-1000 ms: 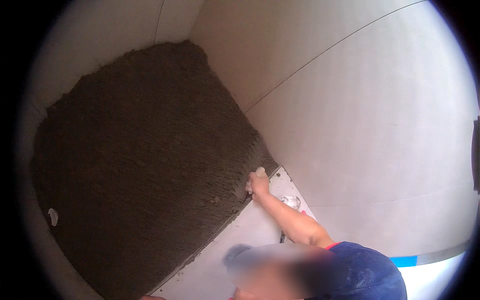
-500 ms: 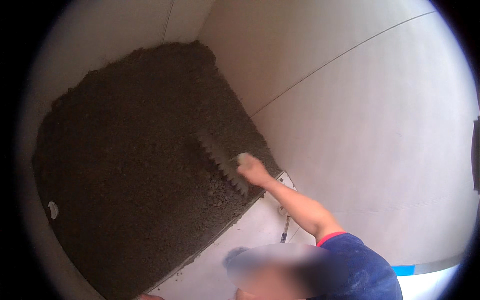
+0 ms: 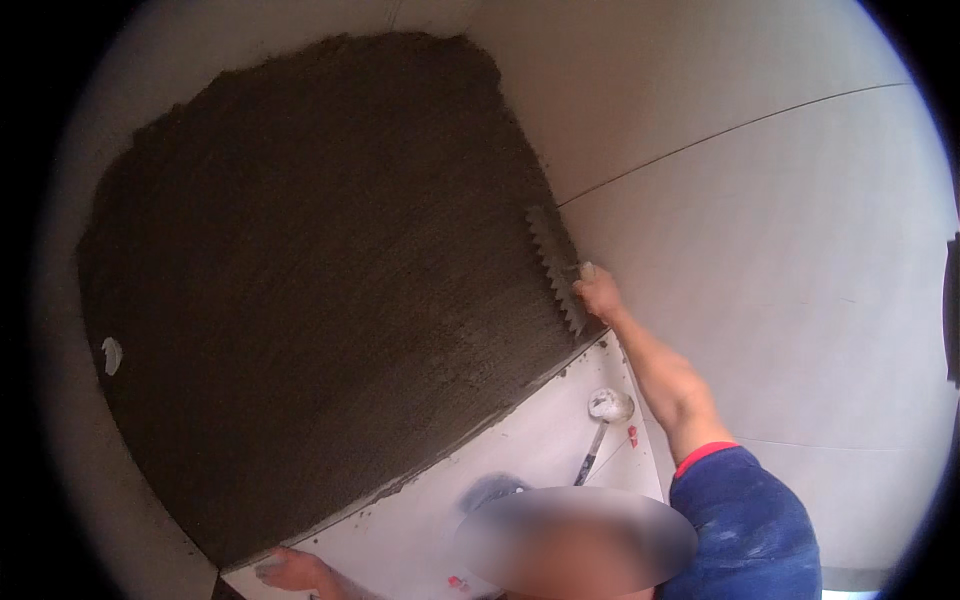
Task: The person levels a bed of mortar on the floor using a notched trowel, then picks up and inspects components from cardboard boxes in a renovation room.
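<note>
My right hand grips a notched trowel, its toothed edge facing left. The trowel rests at the right margin of a dark bed of mortar, close beside the right wall. Near the lower left, my left hand lies with fingers stretched out at the corner of a pale tile; nothing shows in it. The mortar surface looks mostly even, with some rougher patches near the tile's edge.
On the tile lie a mallet with a rounded whitish head and dark handle, small red pieces and a partly hidden dark grey object. A white scrap sits at the mortar's left margin. Pale walls enclose the mortar.
My right hand has swept the trowel rightward to the wall. Loose crumbs by the blade have given way to smoother mortar. More of my left hand and of the tile shows.
</note>
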Demonstrator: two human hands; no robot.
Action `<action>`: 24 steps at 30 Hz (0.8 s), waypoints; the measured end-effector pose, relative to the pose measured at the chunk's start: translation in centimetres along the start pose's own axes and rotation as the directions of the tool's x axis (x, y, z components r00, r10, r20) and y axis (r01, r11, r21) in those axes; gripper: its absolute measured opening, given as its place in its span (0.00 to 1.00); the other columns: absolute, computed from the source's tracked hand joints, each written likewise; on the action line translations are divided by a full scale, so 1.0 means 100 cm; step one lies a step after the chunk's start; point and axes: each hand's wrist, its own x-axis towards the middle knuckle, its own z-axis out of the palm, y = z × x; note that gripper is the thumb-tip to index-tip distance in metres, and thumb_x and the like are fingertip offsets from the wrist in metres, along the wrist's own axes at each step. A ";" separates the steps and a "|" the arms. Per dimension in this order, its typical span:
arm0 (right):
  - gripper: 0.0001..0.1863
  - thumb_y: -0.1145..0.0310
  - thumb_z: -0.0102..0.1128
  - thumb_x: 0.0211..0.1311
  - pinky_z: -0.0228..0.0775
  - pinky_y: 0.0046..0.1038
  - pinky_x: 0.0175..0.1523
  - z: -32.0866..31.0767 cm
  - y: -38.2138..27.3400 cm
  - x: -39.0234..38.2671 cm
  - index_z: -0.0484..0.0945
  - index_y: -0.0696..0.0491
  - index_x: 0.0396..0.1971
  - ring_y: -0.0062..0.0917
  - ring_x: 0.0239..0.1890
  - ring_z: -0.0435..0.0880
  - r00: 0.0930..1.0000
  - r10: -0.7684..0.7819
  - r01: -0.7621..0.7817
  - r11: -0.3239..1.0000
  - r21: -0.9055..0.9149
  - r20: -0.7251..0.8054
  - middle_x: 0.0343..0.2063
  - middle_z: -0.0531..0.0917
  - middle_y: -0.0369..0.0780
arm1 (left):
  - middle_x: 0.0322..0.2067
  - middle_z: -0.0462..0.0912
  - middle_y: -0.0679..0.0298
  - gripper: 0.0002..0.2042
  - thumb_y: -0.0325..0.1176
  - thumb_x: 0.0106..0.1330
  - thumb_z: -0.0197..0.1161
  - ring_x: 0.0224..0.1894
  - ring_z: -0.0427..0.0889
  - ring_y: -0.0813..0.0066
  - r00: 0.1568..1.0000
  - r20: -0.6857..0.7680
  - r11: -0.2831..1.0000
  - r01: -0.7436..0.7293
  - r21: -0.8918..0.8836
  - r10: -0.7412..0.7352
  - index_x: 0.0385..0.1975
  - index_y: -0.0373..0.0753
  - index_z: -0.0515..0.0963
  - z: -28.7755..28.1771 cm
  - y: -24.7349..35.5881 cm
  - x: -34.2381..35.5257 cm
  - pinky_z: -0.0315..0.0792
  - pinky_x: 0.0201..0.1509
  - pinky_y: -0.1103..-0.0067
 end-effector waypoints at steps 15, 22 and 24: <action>0.16 0.66 0.61 0.53 0.72 0.38 0.51 0.085 -0.193 -0.156 0.77 0.61 0.39 0.47 0.45 0.80 0.922 -0.126 -0.017 0.932 0.363 0.367 0.40 0.82 0.53 | 0.70 0.54 0.37 0.37 0.54 0.73 0.47 0.72 0.54 0.41 0.985 0.150 0.977 0.110 -0.180 -0.083 0.69 0.24 0.54 -0.045 0.027 0.003 0.51 0.74 0.55; 0.12 0.71 0.58 0.54 0.71 0.38 0.44 0.057 -0.134 -0.112 0.75 0.63 0.34 0.41 0.35 0.81 0.988 0.143 -0.152 0.887 0.436 0.052 0.31 0.82 0.49 | 0.70 0.53 0.38 0.38 0.54 0.73 0.48 0.71 0.56 0.42 0.989 0.111 0.979 0.112 -0.168 -0.094 0.69 0.25 0.54 -0.074 0.026 0.005 0.53 0.73 0.56; 0.13 0.70 0.59 0.54 0.72 0.35 0.38 0.056 -0.043 -0.080 0.76 0.62 0.36 0.34 0.31 0.81 0.978 0.199 -0.171 0.939 0.298 -0.064 0.29 0.82 0.45 | 0.69 0.55 0.38 0.38 0.53 0.73 0.48 0.71 0.56 0.43 0.993 0.100 0.987 0.078 -0.141 -0.064 0.69 0.25 0.54 -0.058 0.038 0.004 0.54 0.72 0.57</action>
